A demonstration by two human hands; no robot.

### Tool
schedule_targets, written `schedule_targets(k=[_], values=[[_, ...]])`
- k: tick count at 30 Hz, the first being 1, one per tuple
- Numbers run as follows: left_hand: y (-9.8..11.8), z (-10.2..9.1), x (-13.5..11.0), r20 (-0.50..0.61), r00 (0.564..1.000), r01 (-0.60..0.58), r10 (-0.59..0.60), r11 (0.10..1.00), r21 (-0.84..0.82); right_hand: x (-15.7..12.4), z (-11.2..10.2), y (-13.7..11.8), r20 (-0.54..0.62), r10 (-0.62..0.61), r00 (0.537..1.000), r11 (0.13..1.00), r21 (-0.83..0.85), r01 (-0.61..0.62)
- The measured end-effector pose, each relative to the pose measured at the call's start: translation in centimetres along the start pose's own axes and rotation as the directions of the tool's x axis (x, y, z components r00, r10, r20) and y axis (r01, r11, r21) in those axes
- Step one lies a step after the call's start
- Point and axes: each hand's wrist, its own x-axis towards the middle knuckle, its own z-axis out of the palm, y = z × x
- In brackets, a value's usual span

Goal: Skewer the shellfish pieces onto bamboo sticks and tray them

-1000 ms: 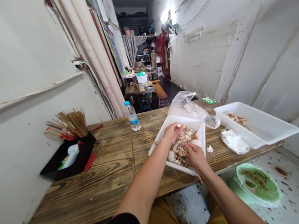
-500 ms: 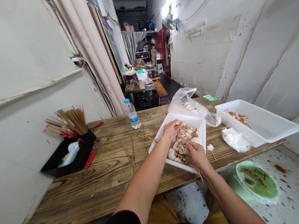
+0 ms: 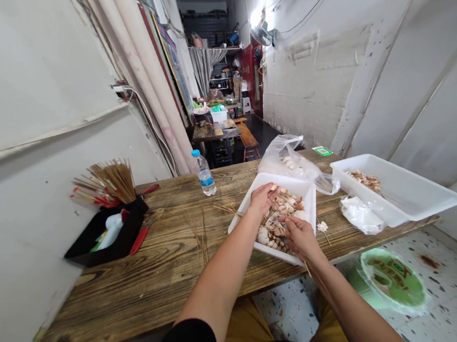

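Observation:
A white tray (image 3: 282,177) holds a pile of garlic cloves (image 3: 291,202) with whole bulbs and loose skins among them. Over its far left part, my left hand (image 3: 261,199) pinches a garlic clove (image 3: 274,187) at its fingertips. My right hand (image 3: 299,233) is closed around a bamboo skewer (image 3: 307,269) above the tray's near right side. The skewer's tail sticks out below the palm; its front end is hard to make out. A few bare skewers (image 3: 198,237) lie on the wood left of the tray, and others rest by its left rim.
On the wooden table (image 3: 170,275) stand a water bottle (image 3: 205,174), a black box (image 3: 84,254) with skewer bundles, a bag of garlic (image 3: 282,157) and a second white tray (image 3: 422,186) with filled skewers. A green bin (image 3: 365,282) stands on the floor. A person sits far back.
The whole view has shifted slightly to the right and down with my head. Both hands keep nearly the same place over the tray, still gripping the clove and skewer.

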Motion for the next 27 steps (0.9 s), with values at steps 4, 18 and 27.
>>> schedule_targets(k=[4,18,27], values=[[0.08,-0.02,0.03,-0.021,1.000,-0.001,0.002,1.000,0.003,-0.06,0.07,-0.10,0.002,0.009,1.000,1.000,-0.004,-0.009],[0.04,-0.14,0.15,-0.017,1.000,0.010,-0.011,0.999,-0.044,0.02,-0.08,0.02,0.004,0.009,1.000,0.999,-0.034,-0.009],[0.08,-0.11,-0.27,0.022,0.999,0.033,-0.033,0.999,0.012,0.41,-0.15,0.52,-0.006,-0.044,0.999,0.996,-0.079,0.043]])
